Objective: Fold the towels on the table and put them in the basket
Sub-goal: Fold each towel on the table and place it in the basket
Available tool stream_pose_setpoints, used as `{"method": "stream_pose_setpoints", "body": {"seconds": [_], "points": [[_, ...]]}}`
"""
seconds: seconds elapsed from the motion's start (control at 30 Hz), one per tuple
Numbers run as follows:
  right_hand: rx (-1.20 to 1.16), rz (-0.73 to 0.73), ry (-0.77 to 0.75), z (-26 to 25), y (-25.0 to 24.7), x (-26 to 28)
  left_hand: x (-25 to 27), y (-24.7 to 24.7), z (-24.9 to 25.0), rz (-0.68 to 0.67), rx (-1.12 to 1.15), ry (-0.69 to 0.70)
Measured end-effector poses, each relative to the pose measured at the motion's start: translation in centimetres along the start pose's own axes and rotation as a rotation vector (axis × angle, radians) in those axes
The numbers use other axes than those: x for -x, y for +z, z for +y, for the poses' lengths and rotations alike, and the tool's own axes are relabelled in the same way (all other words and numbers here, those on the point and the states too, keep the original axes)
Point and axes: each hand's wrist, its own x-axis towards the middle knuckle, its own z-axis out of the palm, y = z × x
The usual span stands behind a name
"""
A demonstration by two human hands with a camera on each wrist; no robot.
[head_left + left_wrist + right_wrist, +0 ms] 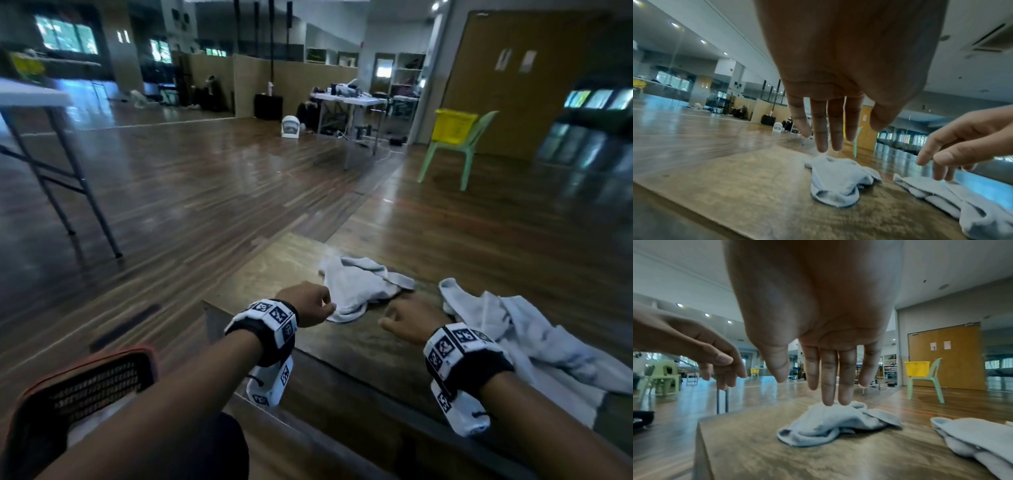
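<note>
From your head view, your left hand (310, 306) and right hand (409, 320) hover empty by the crumpled towel (359, 291) on the table (308, 346); the basket (82, 383) sits lower left, contents unclear

At each wrist, fingers hang relaxed above it: next, I judge, pinch two corners and spread it

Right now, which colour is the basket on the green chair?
Yellow; the basket shows best in the right wrist view.

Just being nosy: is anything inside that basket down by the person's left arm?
The basket shows something pale at its bottom, perhaps cloth. The left forearm covers part of the inside, so I cannot tell more.
</note>
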Motion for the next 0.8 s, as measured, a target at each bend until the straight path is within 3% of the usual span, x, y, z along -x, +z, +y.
{"method": "stream_pose_setpoints", "body": {"seconds": [0.23,0.37,0.47,0.6,0.8], "points": [[0.102,0.004,0.051,3.4,2.6,-5.9,-9.1,4.9,-0.9,-0.001,-0.042,0.007],[0.071,0.079,-0.024,3.0,3.9,-10.5,-13.7,5.2,-1.4,0.073,-0.076,0.066],[0.056,0.086,-0.006,2.4,4.7,-13.2,-16.6,5.1,-1.8,0.057,-0.153,0.138],[0.067,0.075,0.022,2.2,5.9,-15.6,-18.9,5.9,-2.1,0.011,-0.248,0.196],[-0.033,0.035,0.056,2.3,7.1,-16.6,-19.2,6.5,-2.3,0.075,-0.303,0.206]]}}
